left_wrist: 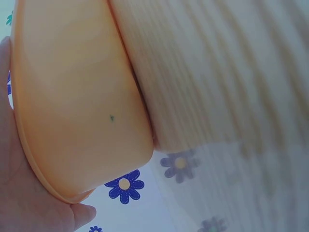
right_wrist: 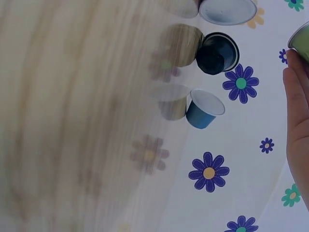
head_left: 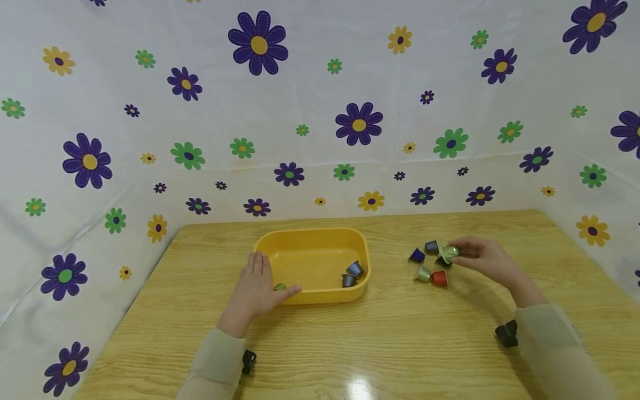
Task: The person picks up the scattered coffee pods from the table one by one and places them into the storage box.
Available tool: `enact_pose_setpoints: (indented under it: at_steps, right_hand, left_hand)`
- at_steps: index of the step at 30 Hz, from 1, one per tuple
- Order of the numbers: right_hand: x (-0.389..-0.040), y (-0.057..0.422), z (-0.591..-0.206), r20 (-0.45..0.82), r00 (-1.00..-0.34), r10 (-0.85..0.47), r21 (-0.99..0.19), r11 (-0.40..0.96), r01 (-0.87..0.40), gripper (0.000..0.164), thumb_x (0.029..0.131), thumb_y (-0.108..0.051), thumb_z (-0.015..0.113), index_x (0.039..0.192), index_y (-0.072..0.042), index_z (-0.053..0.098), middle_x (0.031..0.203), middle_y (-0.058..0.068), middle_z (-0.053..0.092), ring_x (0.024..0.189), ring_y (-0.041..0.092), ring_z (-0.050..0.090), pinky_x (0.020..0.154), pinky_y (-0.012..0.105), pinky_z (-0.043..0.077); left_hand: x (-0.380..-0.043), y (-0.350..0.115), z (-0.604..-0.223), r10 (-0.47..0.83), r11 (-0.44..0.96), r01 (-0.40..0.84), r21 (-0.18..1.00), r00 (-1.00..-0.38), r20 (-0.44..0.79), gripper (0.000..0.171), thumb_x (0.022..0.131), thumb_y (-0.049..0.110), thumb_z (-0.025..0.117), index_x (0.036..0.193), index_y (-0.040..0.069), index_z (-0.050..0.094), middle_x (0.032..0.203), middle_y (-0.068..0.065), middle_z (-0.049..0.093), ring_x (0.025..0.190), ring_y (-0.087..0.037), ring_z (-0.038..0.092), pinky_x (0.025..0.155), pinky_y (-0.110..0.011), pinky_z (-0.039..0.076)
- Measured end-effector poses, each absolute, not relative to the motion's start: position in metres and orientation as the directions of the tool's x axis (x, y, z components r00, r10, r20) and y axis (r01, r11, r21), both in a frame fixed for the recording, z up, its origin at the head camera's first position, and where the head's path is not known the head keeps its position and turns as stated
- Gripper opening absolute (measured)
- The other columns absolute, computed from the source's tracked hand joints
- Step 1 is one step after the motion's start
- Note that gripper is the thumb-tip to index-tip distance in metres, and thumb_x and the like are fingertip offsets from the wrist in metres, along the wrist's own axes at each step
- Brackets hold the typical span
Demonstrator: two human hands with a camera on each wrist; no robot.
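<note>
My left hand (head_left: 255, 286) rests on the left end of a yellow plastic tub (head_left: 312, 298), fingers straight at the rim and thumb stretched along the front edge. Inside the tub lie a blue coffee capsule (head_left: 355, 269) and a dark grey capsule (head_left: 349, 281) at the right, plus a green capsule (head_left: 280, 287) partly hidden near my thumb. Between its fingertips my right hand (head_left: 487, 261) pinches a light green coffee capsule (head_left: 449, 253), raised over a dark capsule (head_left: 442, 261). In the right wrist view only an edge of the held capsule (right_wrist: 302, 42) shows.
Around the right hand on the wooden table (head_left: 380, 339) lie a dark blue capsule (head_left: 416, 255), a grey capsule (head_left: 431, 246), another light green capsule (head_left: 423, 273) and a red capsule (head_left: 440, 278). A flower-patterned white cloth (head_left: 300, 100) stands behind and at both sides.
</note>
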State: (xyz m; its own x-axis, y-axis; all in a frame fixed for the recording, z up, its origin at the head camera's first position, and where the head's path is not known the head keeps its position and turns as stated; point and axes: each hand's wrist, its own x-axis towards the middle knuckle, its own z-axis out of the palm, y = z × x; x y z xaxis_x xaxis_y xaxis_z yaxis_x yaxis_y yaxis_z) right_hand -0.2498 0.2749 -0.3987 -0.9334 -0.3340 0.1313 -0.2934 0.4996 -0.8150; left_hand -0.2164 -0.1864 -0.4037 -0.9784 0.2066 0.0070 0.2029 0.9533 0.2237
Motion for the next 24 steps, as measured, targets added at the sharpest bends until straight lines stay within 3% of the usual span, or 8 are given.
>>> enact_pose_setpoints:
  at_steps: [10,18,24]
  right_hand:
    - [-0.256,0.258,-0.401,0.124,-0.934,-0.335,-0.824,0.490,-0.286,0.043,0.083,-0.019,0.063,0.116,0.006,0.052,0.109,0.022,0.056,0.095,0.018,0.058,0.075,0.027,0.049]
    - [-0.261,0.244,-0.401,0.141,-0.927,-0.348,-0.849,0.439,-0.294,0.042,0.081,-0.017,0.065,0.114,0.005,0.054,0.106,0.021,0.058,0.089,0.009,0.059,0.072,0.032,0.050]
    - [-0.263,0.234,-0.397,0.145,-0.921,-0.362,-0.858,0.417,-0.299,0.043,0.081,-0.017,0.065,0.115,0.006,0.053,0.108,0.021,0.058,0.093,0.013,0.058,0.073,0.035,0.050]
  left_hand:
    - [-0.216,-0.187,-0.402,0.214,0.950,0.210,0.230,-0.977,0.008,0.112,0.073,0.076,0.034,0.133,-0.017,0.014,0.140,-0.032,0.006,0.129,-0.042,-0.001,0.102,-0.052,0.010]
    - [-0.216,-0.187,-0.401,0.213,0.952,0.208,0.225,-0.977,0.005,0.111,0.074,0.075,0.035,0.133,-0.017,0.014,0.140,-0.032,0.006,0.129,-0.042,-0.002,0.102,-0.051,0.010]
    - [-0.215,-0.186,-0.400,0.211,0.952,0.206,0.225,-0.978,0.004,0.111,0.074,0.074,0.036,0.133,-0.017,0.014,0.140,-0.032,0.006,0.129,-0.042,-0.001,0.102,-0.051,0.010]
